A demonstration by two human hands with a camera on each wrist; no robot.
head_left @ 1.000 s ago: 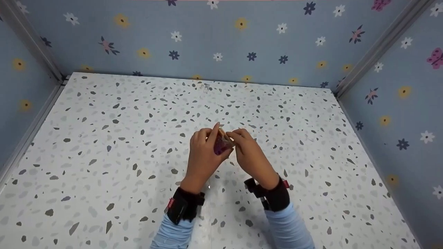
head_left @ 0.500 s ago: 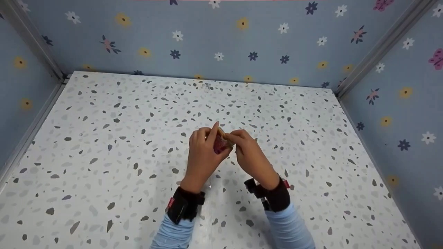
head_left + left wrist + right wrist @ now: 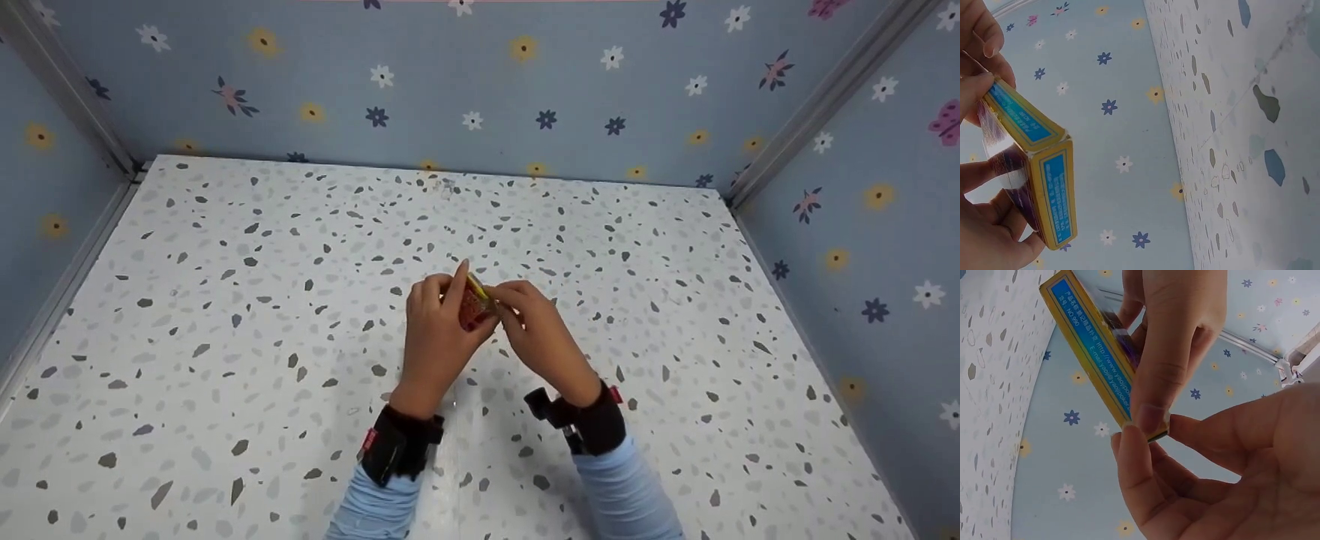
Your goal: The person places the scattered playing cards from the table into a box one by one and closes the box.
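Note:
A playing card box [image 3: 474,309], yellow-edged with blue printed side panels, is held above the table between both hands. The left hand [image 3: 435,330] grips it along its body, one finger pointing up past its edge. At the box's right end, the right hand [image 3: 544,334] pinches a corner with thumb and fingertips. In the left wrist view, the yellow and blue sides of the card box [image 3: 1057,191] face the camera. Fine print shows on a narrow side of the card box [image 3: 1086,349] in the right wrist view. Fingers cover much of its broad faces.
A white speckled table [image 3: 225,337] lies beneath the hands. Blue flower-patterned panels [image 3: 442,82] stand at its back and both sides, joined by grey metal posts [image 3: 825,97]. Black straps [image 3: 401,446] wrap both wrists over light blue sleeves [image 3: 375,510].
The card box has tilted slightly, so its yellow edge shows brighter and its face looks redder. Both hands have shifted a little, with the right fingers still at the same end.

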